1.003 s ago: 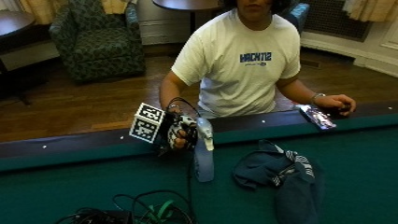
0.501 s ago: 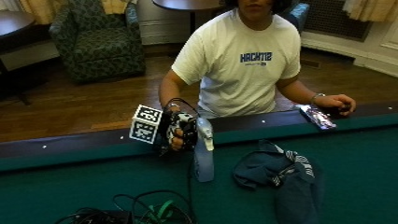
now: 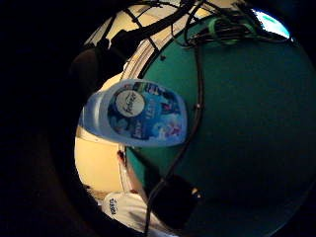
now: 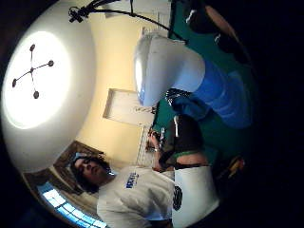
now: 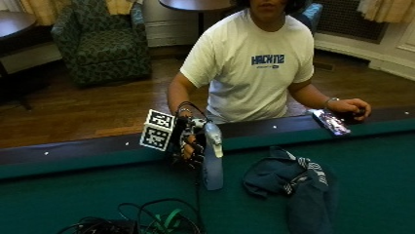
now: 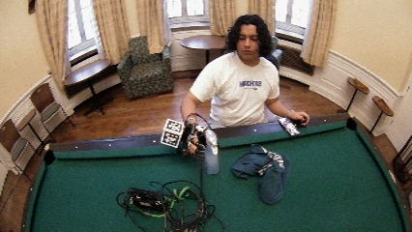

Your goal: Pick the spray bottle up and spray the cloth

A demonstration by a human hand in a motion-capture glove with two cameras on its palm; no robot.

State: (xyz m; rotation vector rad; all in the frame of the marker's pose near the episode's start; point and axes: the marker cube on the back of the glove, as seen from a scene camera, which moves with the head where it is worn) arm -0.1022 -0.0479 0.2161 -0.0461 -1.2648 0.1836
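Outside view: black-gloved right hand (image 5: 189, 147) at neck of pale blue plastic spray bottle w/ white trigger head (image 5: 213, 163), fingers (image 5: 188, 151) curled round it; bottle upright on green felt surface (image 5: 78, 195). Crumpled dark blue cloth w/ striped trim (image 5: 292, 180) near, on bottle's far side from fingers, not touching.

Wide outside view: same grip; tangle of black and green cables (image 6: 164, 203) well apart from fingers.

Palm views: printed bottle label (image 3: 143, 118) and white head (image 4: 161, 71) close to palm.
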